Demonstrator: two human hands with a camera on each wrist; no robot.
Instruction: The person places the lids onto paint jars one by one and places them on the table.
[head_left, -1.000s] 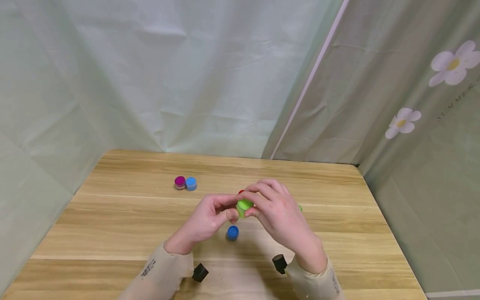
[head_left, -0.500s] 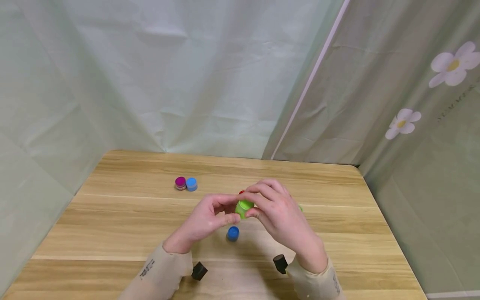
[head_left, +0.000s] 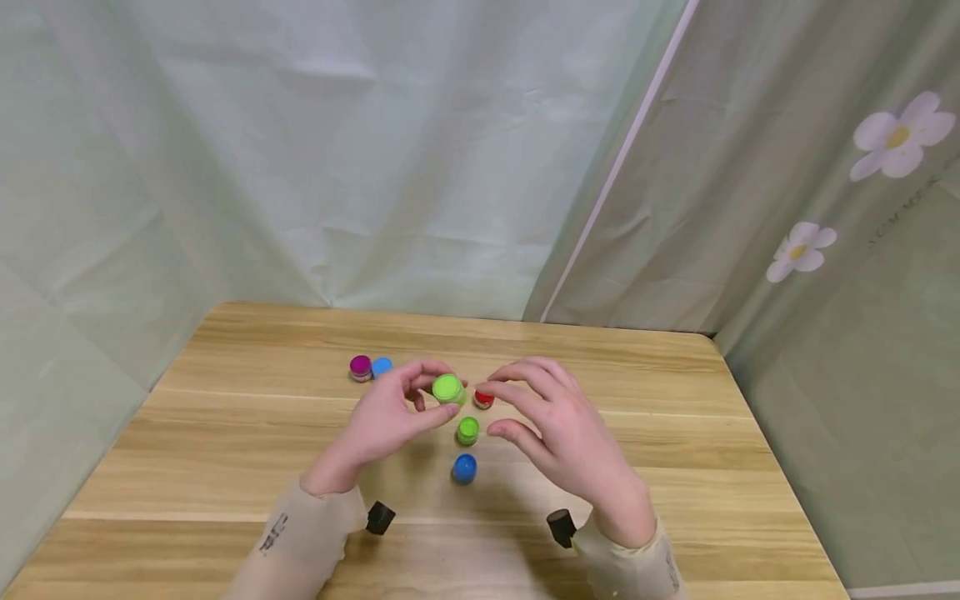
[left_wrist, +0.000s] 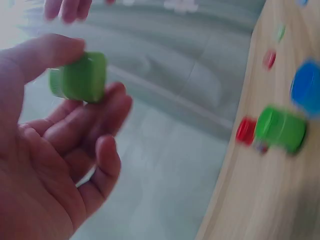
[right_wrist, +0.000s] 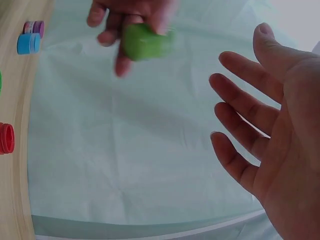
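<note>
My left hand holds a small light-green jar with its lid on, above the table. In the left wrist view the thumb and fingers pinch this jar from both sides. To the right, my right hand hovers with relaxed, spread fingers and nothing in it, apart from the jar. Below, between the hands, a second green jar stands on the table. A blue jar is in front of it and a red jar behind it, partly covered by the right fingertips in the head view.
A purple-lidded jar and a light-blue jar stand side by side at the back left of the wooden table. A red lid and a green lid lie on the table. A curtain hangs behind.
My left hand has moved left and slightly up with the light-green jar. The right hand has let go of it, uncovering the green jar on the table and more of the red one.
</note>
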